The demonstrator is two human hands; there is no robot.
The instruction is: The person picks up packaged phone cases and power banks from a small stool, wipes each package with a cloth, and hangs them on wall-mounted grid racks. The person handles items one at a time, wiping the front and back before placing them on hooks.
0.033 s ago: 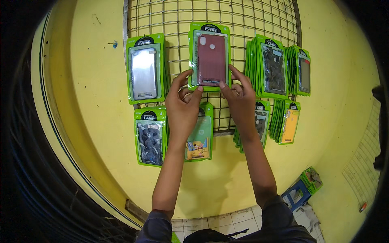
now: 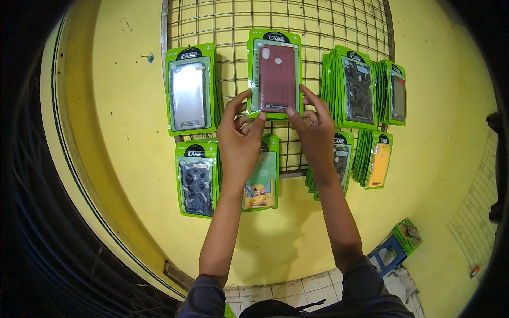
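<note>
Maroon phone case in green blister pack (image 2: 275,74): upper centre of the wire grid panel (image 2: 318,21), pinched at its lower corners. Left hand (image 2: 239,143), grip closed on the lower left corner; right hand (image 2: 314,137), grip closed on the lower right. No shift in pack or hands is visible. Adjacent: silver case pack (image 2: 190,90) left, stacked packs (image 2: 356,87) right, cartoon-print pack (image 2: 261,177) below. Yellow wall (image 2: 122,132) behind.

A phone-case package (image 2: 275,73) with a green border and a dark red case inside hangs upright against the wire grid. Its lower corners are pinched by fingers
</note>
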